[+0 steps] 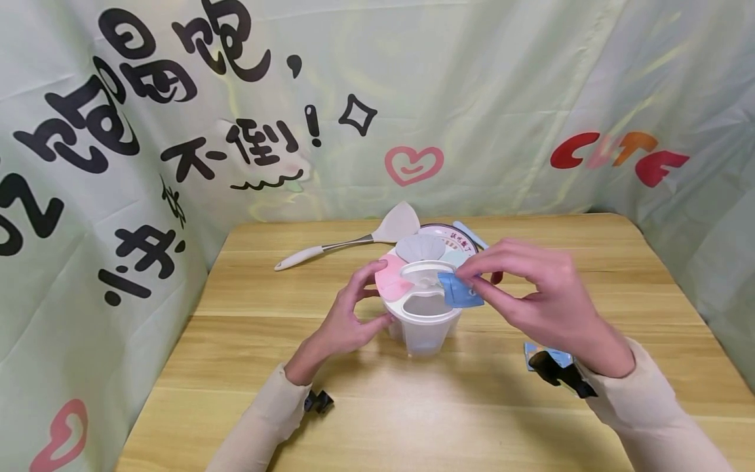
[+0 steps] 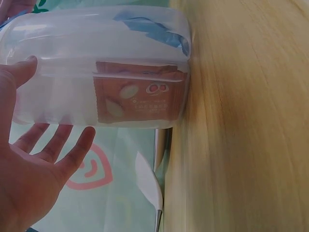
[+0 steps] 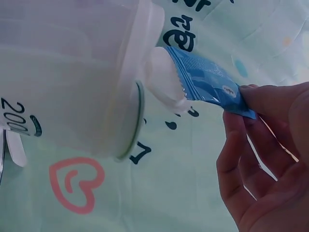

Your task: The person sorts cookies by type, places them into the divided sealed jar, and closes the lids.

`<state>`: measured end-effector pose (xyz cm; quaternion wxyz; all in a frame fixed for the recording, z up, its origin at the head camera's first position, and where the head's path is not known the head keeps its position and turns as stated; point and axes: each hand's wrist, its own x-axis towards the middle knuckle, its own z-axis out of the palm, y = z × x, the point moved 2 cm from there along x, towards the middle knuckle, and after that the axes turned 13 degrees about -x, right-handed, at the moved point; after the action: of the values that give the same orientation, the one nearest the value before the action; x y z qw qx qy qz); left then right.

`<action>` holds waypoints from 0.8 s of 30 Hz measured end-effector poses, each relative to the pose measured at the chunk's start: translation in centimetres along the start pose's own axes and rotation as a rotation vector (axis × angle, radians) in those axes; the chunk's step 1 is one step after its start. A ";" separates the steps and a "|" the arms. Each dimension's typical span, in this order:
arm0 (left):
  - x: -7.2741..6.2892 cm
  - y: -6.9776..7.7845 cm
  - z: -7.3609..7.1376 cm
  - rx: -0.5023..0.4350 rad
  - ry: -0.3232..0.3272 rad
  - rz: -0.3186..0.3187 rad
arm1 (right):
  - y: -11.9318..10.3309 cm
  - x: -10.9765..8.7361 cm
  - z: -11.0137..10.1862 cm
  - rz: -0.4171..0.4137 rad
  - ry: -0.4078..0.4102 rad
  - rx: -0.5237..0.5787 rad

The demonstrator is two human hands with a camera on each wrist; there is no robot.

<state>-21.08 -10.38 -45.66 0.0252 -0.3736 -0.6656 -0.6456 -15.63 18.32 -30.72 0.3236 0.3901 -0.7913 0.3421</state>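
Note:
A clear plastic storage box [image 1: 426,335] with several compartments stands upright on the table; its top carries a pink lid [image 1: 390,278] and a grey lid [image 1: 421,248]. One white lid [image 1: 421,267] is flipped up, baring the opening in front. My left hand [image 1: 350,320] holds the box at its left side, thumb in front and fingers round behind. Between thumb and fingertips, my right hand [image 1: 542,285] pinches a blue sachet [image 1: 462,292] right beside that opening. Through the box wall, the left wrist view shows a reddish-brown sachet [image 2: 140,99] and a blue packet [image 2: 152,30] inside.
Behind the box lie a white-headed spatula [image 1: 398,227] with a metal shaft and a dark-rimmed round white item [image 1: 466,240] with red lettering. Another small blue packet [image 1: 551,357] lies by my right wrist. A printed curtain [image 1: 489,118] closes off the table's back.

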 end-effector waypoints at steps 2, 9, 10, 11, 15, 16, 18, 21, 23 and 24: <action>0.0 0.0 0.0 -0.001 0.000 0.000 | 0.0 0.1 0.4 -0.011 0.001 0.002; -0.1 0.1 0.0 0.000 -0.002 -0.012 | -0.1 0.3 1.9 -0.038 -0.007 -0.015; -0.1 0.1 0.0 0.000 -0.001 -0.016 | -0.1 0.3 2.1 -0.041 -0.009 -0.012; -0.1 0.1 0.0 0.000 -0.002 -0.019 | -0.1 0.3 2.3 -0.045 -0.010 -0.009; -0.1 0.1 0.0 -0.002 -0.006 -0.018 | -0.1 0.2 3.0 -0.059 -0.009 0.012; -0.1 0.1 0.0 -0.004 -0.006 -0.019 | -0.1 0.2 3.2 -0.064 -0.007 0.018; 0.0 0.1 0.0 -0.003 -0.008 -0.013 | -0.1 0.3 3.5 -0.071 -0.004 0.028; 0.0 0.2 0.1 -0.001 -0.007 -0.015 | -0.1 0.5 3.8 -0.081 -0.005 0.031; -0.1 0.2 0.0 0.001 -0.005 -0.014 | -0.1 0.5 4.1 -0.091 -0.010 0.023; -0.1 0.2 0.0 0.000 -0.004 -0.018 | -0.1 0.4 4.2 -0.097 -0.011 0.018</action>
<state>-20.91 -10.43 -45.55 0.0183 -0.3688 -0.6691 -0.6450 -16.74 14.81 -32.69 0.3319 0.4327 -0.7701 0.3308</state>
